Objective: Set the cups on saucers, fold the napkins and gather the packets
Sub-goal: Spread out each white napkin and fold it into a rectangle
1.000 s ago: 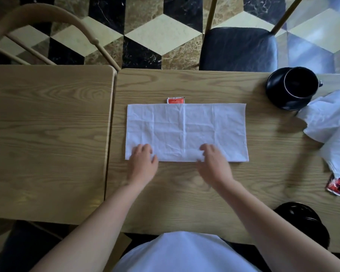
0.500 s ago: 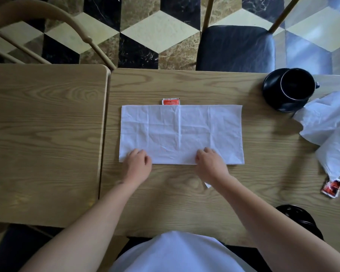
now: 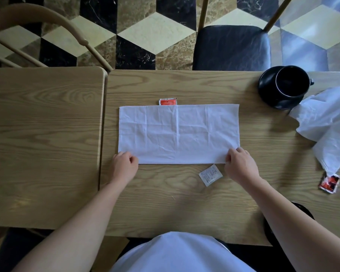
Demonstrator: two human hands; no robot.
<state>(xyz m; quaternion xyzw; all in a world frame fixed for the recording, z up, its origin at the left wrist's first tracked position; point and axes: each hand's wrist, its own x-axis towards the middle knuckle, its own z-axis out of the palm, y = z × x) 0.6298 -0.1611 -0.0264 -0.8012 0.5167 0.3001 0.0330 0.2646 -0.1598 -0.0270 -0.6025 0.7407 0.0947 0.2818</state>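
A floor of cream, brown and black cube-pattern tiles [image 3: 155,34] runs behind two pale wooden tables pushed side by side; the right one serves as the worktop [image 3: 185,203]. A dark padded chair seat [image 3: 231,47] stands at its far edge, and a curved wooden chair back [image 3: 47,22] shows at the far left.

A white napkin [image 3: 179,132], folded into a long rectangle, lies flat in the middle of the worktop. The left hand [image 3: 124,167] pinches its near-left corner, fingers curled closed on the cloth. The right hand [image 3: 241,165] grips the near-right corner in the same way. An orange-red packet [image 3: 167,101] peeks out from under the napkin's far edge. A white packet [image 3: 210,174] lies just beside the right hand, near the napkin's near edge.

At the far right a black cup [image 3: 291,82] sits on a black saucer [image 3: 271,99]. A crumpled white napkin [image 3: 330,124] lies next to it, touching the saucer's rim, and a red packet [image 3: 329,183] rests at its near tip.
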